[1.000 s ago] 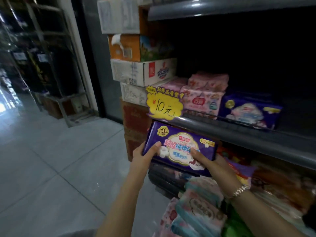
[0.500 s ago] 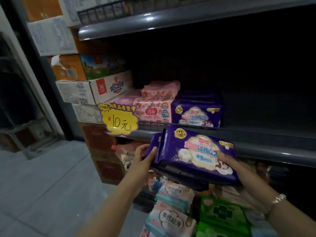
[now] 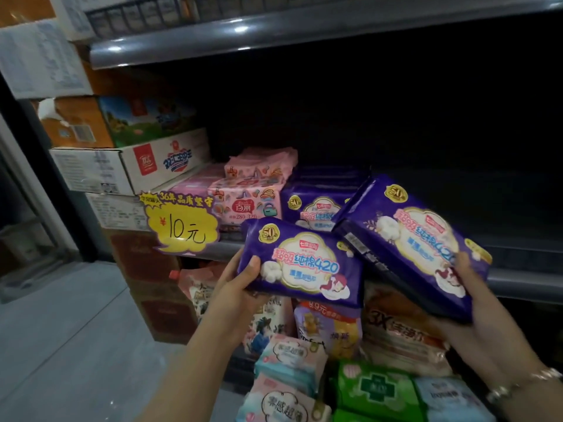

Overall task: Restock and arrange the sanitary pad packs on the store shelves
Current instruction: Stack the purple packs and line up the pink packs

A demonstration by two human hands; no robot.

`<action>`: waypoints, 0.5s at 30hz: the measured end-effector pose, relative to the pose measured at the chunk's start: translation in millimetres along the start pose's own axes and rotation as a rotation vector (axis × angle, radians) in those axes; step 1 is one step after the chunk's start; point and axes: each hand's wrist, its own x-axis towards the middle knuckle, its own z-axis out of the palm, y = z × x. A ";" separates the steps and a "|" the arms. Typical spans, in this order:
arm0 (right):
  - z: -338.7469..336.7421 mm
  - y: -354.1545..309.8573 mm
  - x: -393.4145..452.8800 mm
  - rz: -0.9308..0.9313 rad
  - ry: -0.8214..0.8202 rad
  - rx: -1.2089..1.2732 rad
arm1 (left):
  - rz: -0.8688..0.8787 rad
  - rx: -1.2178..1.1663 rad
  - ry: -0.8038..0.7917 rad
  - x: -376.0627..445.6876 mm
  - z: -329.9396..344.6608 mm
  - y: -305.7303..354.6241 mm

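1. The left hand [image 3: 236, 287] clamped the left end of one purple pad pack [image 3: 300, 264], thumb on its face, likely to keep the label readable. The pack sat at about seven o'clock from the shelved purple packs [image 3: 316, 208], its long axis running nearly level, tipped slightly down toward three o'clock.
2. The right hand [image 3: 475, 303] clasped the lower right end of a second purple pack [image 3: 417, 239], apparently aimed at the dark shelf gap [image 3: 457, 208]. Its long axis ran from ten o'clock to four o'clock, the upper end overlapping the shelf lip [image 3: 524, 281].
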 end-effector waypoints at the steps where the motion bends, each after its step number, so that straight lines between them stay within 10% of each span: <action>1: -0.6 1.0 -0.4 -0.009 0.010 0.006 | 0.000 -0.018 0.010 1.5 1.2 -0.5; 15: 51.2 -22.1 62.4 -0.154 -0.116 0.180 | -0.011 -0.193 0.250 34.4 8.5 14.9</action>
